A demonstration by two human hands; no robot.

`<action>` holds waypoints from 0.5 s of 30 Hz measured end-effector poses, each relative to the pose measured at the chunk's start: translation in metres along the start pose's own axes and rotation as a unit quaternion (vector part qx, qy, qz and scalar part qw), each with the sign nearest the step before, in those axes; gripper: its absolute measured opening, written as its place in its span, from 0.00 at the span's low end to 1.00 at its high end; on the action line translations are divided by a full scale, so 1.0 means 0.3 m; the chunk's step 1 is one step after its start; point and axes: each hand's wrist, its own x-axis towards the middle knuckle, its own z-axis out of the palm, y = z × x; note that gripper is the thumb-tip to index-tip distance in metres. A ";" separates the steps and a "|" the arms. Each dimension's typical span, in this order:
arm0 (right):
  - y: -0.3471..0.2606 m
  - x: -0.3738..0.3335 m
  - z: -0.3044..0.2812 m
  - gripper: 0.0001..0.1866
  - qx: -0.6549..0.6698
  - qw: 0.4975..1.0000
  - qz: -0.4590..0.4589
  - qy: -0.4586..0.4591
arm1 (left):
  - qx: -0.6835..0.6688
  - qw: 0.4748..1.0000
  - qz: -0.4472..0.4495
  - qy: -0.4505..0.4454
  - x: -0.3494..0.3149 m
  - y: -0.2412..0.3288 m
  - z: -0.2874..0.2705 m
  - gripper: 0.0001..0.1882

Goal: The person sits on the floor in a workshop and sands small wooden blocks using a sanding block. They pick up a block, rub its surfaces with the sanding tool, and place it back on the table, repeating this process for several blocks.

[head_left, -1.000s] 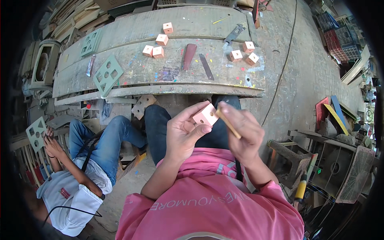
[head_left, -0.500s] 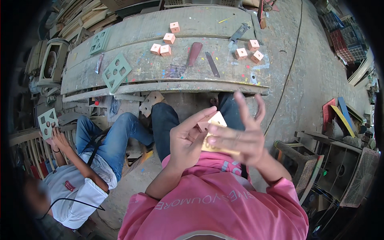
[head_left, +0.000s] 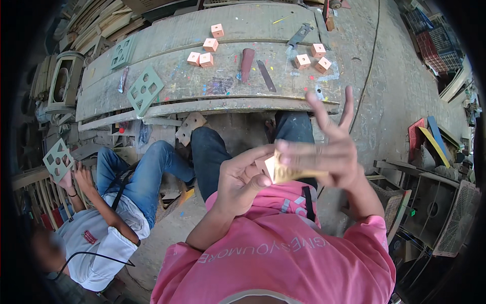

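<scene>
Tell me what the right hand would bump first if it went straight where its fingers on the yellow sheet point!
The pinkish block in the left hand. The right hand's yellow sheet looks right against it, though depth is hard to judge.

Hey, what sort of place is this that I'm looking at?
Most likely a woodworking shop, judging by the long, colour-flecked workbench, the pink cubes with holes on it, and the wooden boards piled at the upper left.
</scene>
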 end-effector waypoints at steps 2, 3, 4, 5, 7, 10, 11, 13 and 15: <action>-0.012 -0.001 -0.008 0.12 0.024 0.999 -0.012 -0.030 | -0.024 0.999 -0.020 0.011 -0.004 0.000 0.003 0.31; -0.044 0.002 -0.016 0.12 0.047 0.998 -0.024 -0.047 | -0.023 1.000 -0.017 0.008 -0.009 -0.001 0.002 0.31; -0.060 0.003 -0.020 0.12 0.069 0.995 -0.035 -0.063 | -0.022 1.000 -0.013 0.005 -0.016 -0.001 0.000 0.31; -0.036 0.008 -0.010 0.13 0.058 0.997 -0.054 -0.014 | -0.021 1.000 -0.011 0.000 -0.020 0.001 -0.001 0.31; -0.005 0.017 -0.017 0.12 0.025 0.999 -0.035 -0.011 | -0.040 0.999 -0.023 0.001 -0.015 -0.002 -0.002 0.31; -0.050 0.025 -0.020 0.12 0.081 0.992 -0.064 -0.074 | -0.031 0.999 -0.024 -0.014 -0.002 0.005 -0.014 0.31; -0.030 0.030 -0.018 0.12 0.086 0.992 -0.087 -0.016 | -0.041 0.999 -0.013 -0.018 -0.009 -0.008 -0.014 0.31; -0.029 0.025 -0.010 0.12 0.053 0.998 -0.031 -0.013 | -0.076 0.996 -0.005 -0.035 -0.012 -0.010 -0.013 0.31; -0.049 0.014 -0.011 0.09 0.095 0.992 -0.083 -0.030 | -0.031 0.999 -0.024 -0.021 -0.015 -0.005 -0.015 0.31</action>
